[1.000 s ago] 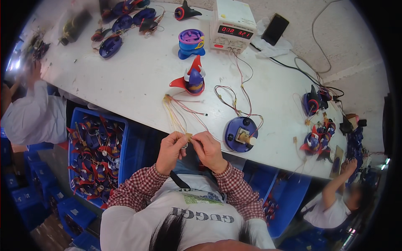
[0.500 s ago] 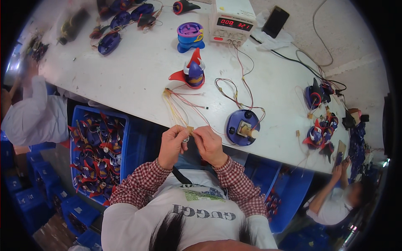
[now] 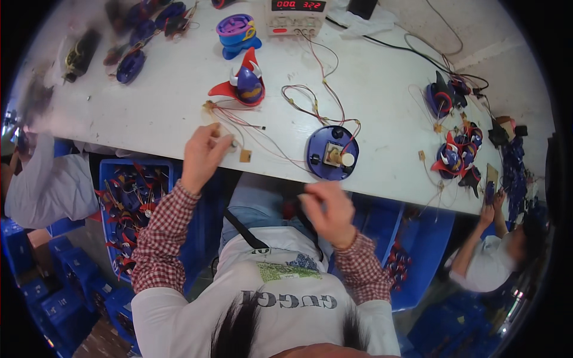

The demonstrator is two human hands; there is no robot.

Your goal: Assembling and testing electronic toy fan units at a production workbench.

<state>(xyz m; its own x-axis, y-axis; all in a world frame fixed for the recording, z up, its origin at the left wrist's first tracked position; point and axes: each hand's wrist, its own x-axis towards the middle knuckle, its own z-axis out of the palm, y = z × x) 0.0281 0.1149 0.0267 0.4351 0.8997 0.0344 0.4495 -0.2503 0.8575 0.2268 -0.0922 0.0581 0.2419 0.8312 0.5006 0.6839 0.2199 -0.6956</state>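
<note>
Blue bin (image 3: 171, 176) at person's left, heaped with red-and-purple toy parts (image 3: 132, 206); second blue bin (image 3: 422, 262) at right, red pieces (image 3: 399, 261) along one side. Small tan board (image 3: 245, 156), rectangular, on worktop (image 3: 161, 119) near front edge, just beside left hand (image 3: 206, 149): fingers bent, grip unclear. Right hand (image 3: 330, 210) blurred, loosely curled; can't tell if holding.

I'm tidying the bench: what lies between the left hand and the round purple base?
In the head view, a small tan square and thin wires lie there.
</note>
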